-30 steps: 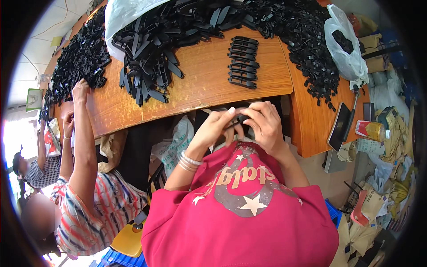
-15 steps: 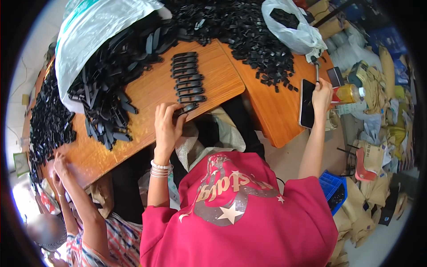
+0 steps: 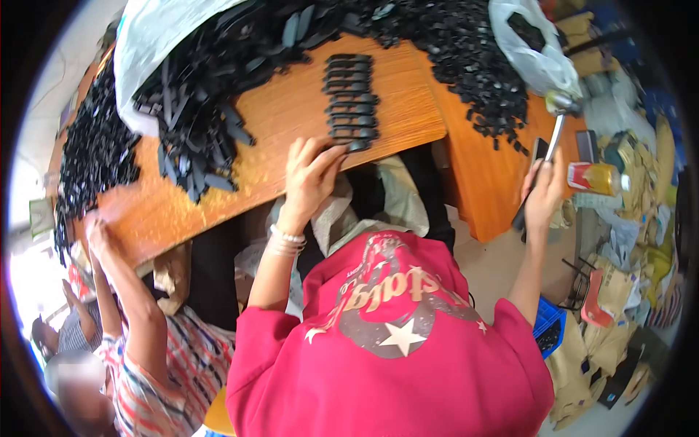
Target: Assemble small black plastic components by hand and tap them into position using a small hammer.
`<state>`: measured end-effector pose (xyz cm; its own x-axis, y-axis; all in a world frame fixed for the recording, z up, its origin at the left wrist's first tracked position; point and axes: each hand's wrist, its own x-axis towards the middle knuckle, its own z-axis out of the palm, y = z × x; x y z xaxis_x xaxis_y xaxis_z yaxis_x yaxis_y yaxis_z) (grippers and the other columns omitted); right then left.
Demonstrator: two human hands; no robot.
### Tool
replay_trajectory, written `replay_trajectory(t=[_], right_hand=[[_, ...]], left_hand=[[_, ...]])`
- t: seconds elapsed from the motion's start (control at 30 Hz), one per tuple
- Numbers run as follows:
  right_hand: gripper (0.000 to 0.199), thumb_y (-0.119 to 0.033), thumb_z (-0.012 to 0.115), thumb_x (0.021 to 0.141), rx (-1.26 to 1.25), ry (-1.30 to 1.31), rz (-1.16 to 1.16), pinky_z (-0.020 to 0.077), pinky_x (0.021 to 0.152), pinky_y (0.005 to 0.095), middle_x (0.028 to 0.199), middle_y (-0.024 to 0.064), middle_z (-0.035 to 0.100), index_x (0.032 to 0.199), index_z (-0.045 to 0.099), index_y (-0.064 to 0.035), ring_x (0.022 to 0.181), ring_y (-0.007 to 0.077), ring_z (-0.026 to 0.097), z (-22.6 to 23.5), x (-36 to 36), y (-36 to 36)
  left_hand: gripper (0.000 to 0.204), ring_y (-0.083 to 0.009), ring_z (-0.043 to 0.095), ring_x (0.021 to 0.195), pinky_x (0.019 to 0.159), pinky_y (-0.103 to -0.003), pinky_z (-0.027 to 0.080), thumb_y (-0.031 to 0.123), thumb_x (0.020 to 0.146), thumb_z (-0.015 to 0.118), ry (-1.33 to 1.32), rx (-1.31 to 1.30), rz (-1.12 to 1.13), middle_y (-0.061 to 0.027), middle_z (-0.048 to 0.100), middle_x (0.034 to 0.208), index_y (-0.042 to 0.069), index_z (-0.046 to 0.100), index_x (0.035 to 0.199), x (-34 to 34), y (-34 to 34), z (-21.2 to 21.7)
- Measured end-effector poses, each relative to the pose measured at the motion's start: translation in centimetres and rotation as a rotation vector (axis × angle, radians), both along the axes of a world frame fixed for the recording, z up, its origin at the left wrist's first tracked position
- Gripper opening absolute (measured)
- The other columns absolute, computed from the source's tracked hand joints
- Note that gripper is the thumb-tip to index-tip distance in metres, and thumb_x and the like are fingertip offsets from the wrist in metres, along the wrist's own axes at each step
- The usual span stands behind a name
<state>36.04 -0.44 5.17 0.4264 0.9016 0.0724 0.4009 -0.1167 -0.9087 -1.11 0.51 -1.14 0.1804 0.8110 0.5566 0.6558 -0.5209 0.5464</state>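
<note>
My left hand (image 3: 314,175) reaches to the table's near edge, its fingers closed on a black plastic piece (image 3: 357,145). That piece lies at the near end of a row of several similar black plastic pieces (image 3: 351,96), set side by side on the wooden table (image 3: 284,116). On the right, my right hand (image 3: 546,191) grips a hammer with a shiny metal shaft (image 3: 555,135), raised and tilted, its head up and away from me. A dark phone (image 3: 539,151) is partly hidden behind that hand.
Loose black parts (image 3: 196,138) spill from a white bag (image 3: 142,69) at left; smaller pieces (image 3: 477,80) heap at the far right beside another bag (image 3: 502,22). A bottle (image 3: 598,178) stands right. A co-worker's hands (image 3: 96,234) rest at the left table edge. A blue crate (image 3: 547,324) sits below.
My right hand has lifted the hammer, its head now higher and showing. The view has shifted, so the table sits further right and up. My left hand stays at the row's near end.
</note>
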Motion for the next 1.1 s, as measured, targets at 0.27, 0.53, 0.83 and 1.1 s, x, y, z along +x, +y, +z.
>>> replay_trajectory(t=[0.27, 0.53, 0.83, 1.1], right_hand=[[0.049, 0.000, 0.055, 0.092, 0.111, -0.250, 0.662, 0.0458, 0.061, 0.0384, 0.080, 0.0167, 0.056, 0.139, 0.047, -0.0079, 0.066, 0.0314, 0.056, -2.6, -12.6, -4.9], [0.058, 0.006, 0.058, 0.086, 0.131, -0.441, 0.710, 0.0436, 0.052, 0.0387, 0.072, 0.0150, 0.046, 0.140, 0.048, -0.0124, 0.057, 0.0312, 0.049, -2.5, -13.5, -4.9], [0.048, 0.001, 0.050, 0.095, 0.011, -0.329, 0.637, 0.0459, 0.064, 0.0383, 0.087, 0.0182, 0.060, 0.141, 0.046, -0.0096, 0.068, 0.0314, 0.056, -1.7, -13.2, -3.4], [0.053, 0.005, 0.051, 0.091, 0.027, -0.392, 0.705, 0.0450, 0.062, 0.0409, 0.077, 0.0190, 0.052, 0.141, 0.046, -0.0114, 0.064, 0.0352, 0.053, -2.0, -13.5, -2.4]], left_hand=[[0.025, -0.0266, 0.056, 0.082, 0.072, -0.036, 0.046, 0.000, 0.071, 0.073, 0.005, 0.003, -0.065, -0.0076, 0.064, 0.099, 0.006, 0.069, 0.095, -0.1, 0.3, -0.1], [0.023, -0.0271, 0.056, 0.086, 0.076, -0.035, 0.047, 0.001, 0.072, 0.071, -0.013, -0.008, -0.090, -0.0074, 0.063, 0.099, 0.006, 0.069, 0.095, -0.4, 0.1, -0.1], [0.030, -0.0305, 0.056, 0.108, 0.091, -0.041, 0.045, 0.003, 0.075, 0.069, 0.062, 0.038, -0.082, -0.0124, 0.059, 0.120, 0.005, 0.066, 0.105, -0.1, 0.0, 0.5], [0.040, -0.0316, 0.052, 0.124, 0.104, -0.044, 0.041, -0.001, 0.077, 0.060, 0.200, -0.018, -0.202, -0.0145, 0.057, 0.130, 0.000, 0.060, 0.117, -0.2, 0.4, 0.2]])
